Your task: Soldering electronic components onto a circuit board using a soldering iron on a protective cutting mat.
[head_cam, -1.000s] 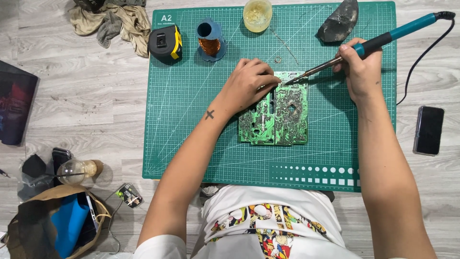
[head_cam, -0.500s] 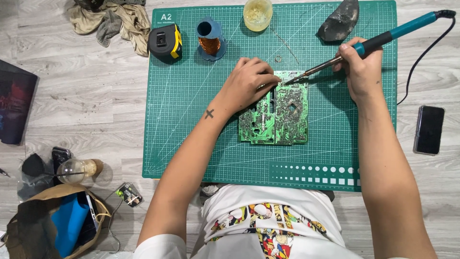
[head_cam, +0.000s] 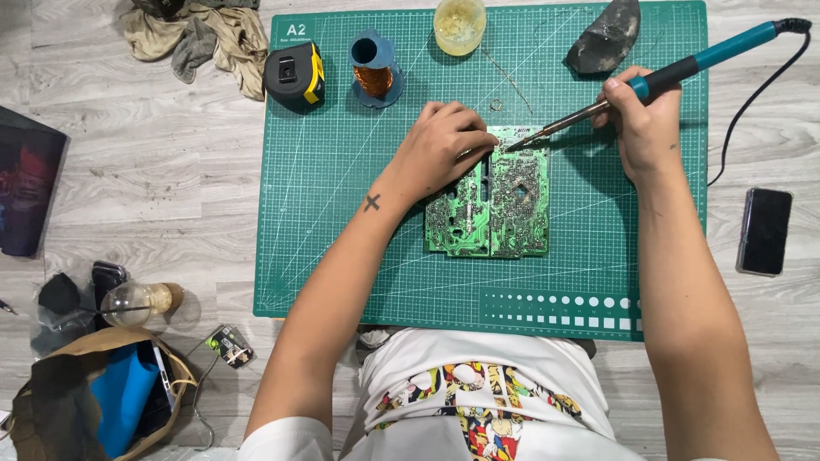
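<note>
A green circuit board (head_cam: 495,205) lies solder side up on the green cutting mat (head_cam: 342,222). My left hand (head_cam: 440,149) rests on the board's upper left corner, fingers curled down on it. My right hand (head_cam: 642,119) grips a teal and black soldering iron (head_cam: 675,67). Its metal tip touches the board's top edge, right beside my left fingertips. The iron's black cord runs off to the right.
On the mat's far edge stand a black and yellow tape measure (head_cam: 293,77), a copper wire spool (head_cam: 373,68), a small yellowish jar (head_cam: 459,26) and a dark sponge-like lump (head_cam: 605,36). A phone (head_cam: 765,230) lies right; rags (head_cam: 205,34), a bottle (head_cam: 137,303) and a bag (head_cam: 94,401) left.
</note>
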